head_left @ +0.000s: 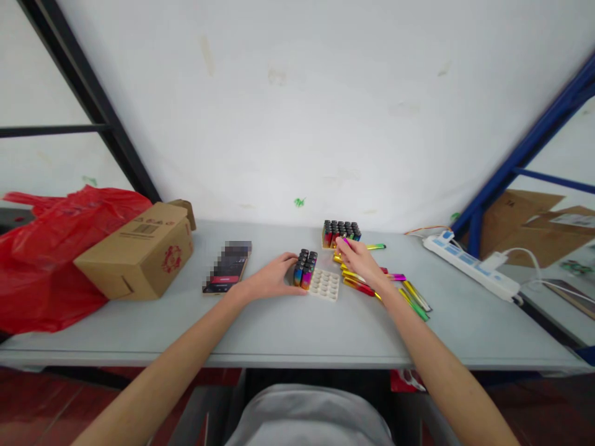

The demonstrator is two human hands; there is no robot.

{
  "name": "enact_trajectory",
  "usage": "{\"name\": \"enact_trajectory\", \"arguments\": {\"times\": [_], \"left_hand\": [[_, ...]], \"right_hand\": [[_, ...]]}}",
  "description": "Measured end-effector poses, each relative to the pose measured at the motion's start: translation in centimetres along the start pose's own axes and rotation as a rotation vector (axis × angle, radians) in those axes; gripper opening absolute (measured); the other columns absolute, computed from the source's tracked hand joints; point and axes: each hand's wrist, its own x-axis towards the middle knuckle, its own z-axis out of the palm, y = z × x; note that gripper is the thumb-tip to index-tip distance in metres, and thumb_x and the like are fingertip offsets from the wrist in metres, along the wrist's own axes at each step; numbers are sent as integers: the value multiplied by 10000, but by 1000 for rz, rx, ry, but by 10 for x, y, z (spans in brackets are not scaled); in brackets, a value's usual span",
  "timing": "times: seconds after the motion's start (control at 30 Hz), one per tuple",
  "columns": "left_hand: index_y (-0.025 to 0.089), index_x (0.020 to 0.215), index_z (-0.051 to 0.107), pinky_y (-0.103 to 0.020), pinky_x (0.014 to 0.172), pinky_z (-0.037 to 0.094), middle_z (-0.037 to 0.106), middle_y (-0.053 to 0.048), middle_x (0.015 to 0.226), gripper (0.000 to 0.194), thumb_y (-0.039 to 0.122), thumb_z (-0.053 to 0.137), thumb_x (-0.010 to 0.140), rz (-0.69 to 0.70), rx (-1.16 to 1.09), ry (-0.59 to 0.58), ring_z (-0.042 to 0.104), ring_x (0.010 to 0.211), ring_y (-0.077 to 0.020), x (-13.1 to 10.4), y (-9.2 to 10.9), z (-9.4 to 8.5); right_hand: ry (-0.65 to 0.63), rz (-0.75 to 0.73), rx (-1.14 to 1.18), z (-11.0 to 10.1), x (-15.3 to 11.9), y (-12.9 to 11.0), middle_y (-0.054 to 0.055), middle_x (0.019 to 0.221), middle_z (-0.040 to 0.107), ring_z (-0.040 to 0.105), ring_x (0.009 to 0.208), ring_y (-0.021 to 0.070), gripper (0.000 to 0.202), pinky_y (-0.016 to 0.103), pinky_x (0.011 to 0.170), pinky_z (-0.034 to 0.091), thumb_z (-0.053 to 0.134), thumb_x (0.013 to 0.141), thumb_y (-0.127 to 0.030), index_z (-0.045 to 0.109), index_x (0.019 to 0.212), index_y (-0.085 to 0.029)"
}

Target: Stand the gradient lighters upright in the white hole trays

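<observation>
My left hand curves around the left end of a white tray with round holes, thumb along its near side and fingers at the back. Shiny rainbow-coloured tubes with black tops stand upright in the tray's left part, while holes on the right hold nothing. My right hand is closed in a pinch on a small shiny purple tube, its lower part hidden by the fingers. Just behind that hand stands a second block of black-topped tubes. Shiny gold, red and green slim pieces lie beneath and beside my right hand.
A phone lies left of my left hand. Farther left are a cardboard box and a red plastic bag. A white power strip with cables lies at the right, near a blue metal frame.
</observation>
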Motion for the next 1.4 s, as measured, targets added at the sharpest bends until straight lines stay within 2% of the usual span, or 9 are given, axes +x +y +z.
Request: {"name": "enact_trajectory", "arguments": {"times": [0.2,0.37,0.47,0.6,0.87,1.0,1.1,1.2,1.4], "left_hand": [[182,1376,600,-438,1180,450,594,-157,1431,835,670,821,734,-5,-2,5,563,1358,-373,0,1,-1],[193,1372,602,-450,1184,447,596,-153,1428,817,667,816,742,0,7,8,576,1339,-370,-1,2,-1],[185,1374,602,-450,1189,443,592,-159,1434,834,675,818,734,-6,6,8,571,1347,-373,-1,1,-1],[193,1374,608,-459,1187,442,594,-155,1439,824,664,824,733,1,-3,17,566,1355,-371,-1,1,-1],[188,1359,624,-468,1180,455,606,-155,1433,820,658,835,720,-1,-18,24,572,1351,-382,-1,2,-1],[201,1351,632,-473,1168,467,615,-153,1425,807,651,838,713,6,-29,35,589,1328,-376,-1,1,0],[213,1367,623,-472,1169,463,616,-150,1426,816,657,836,716,19,-23,34,585,1331,-374,0,0,0],[211,1373,617,-476,1171,461,613,-154,1424,822,667,829,723,19,-16,33,582,1332,-376,0,0,0],[170,1380,600,-456,1182,447,602,-169,1424,823,631,834,739,4,-4,12,576,1342,-371,0,2,0]], "right_hand": [[225,-186,-321,18,-11,24,-34,551,381,346,561,129,556,286,533,248,510,899,-672,395,575,-235],[277,-198,-397,19,-14,25,-33,539,408,385,567,144,424,290,558,249,488,892,-515,423,582,-232],[295,-212,-398,19,-15,24,-33,545,421,394,572,148,430,289,558,263,496,910,-521,440,598,-230],[279,-243,-398,21,-16,22,-29,559,439,397,582,146,489,289,571,278,494,935,-578,439,598,-228],[293,-217,-450,22,-17,20,-18,558,479,444,578,159,464,292,562,279,461,950,-549,434,608,-237],[204,-248,-408,21,-19,15,-6,665,600,533,606,168,449,289,586,381,414,1029,-586,508,770,-232],[94,-332,-391,20,-21,10,28,821,658,607,688,177,419,306,682,477,349,1081,-548,549,899,-228],[85,-479,-510,19,-22,7,73,933,642,626,886,210,437,334,827,485,333,1095,-516,576,880,-223],[45,-434,-620,21,-21,13,23,760,632,573,697,193,394,308,677,405,390,1095,-484,522,823,-233]]}}
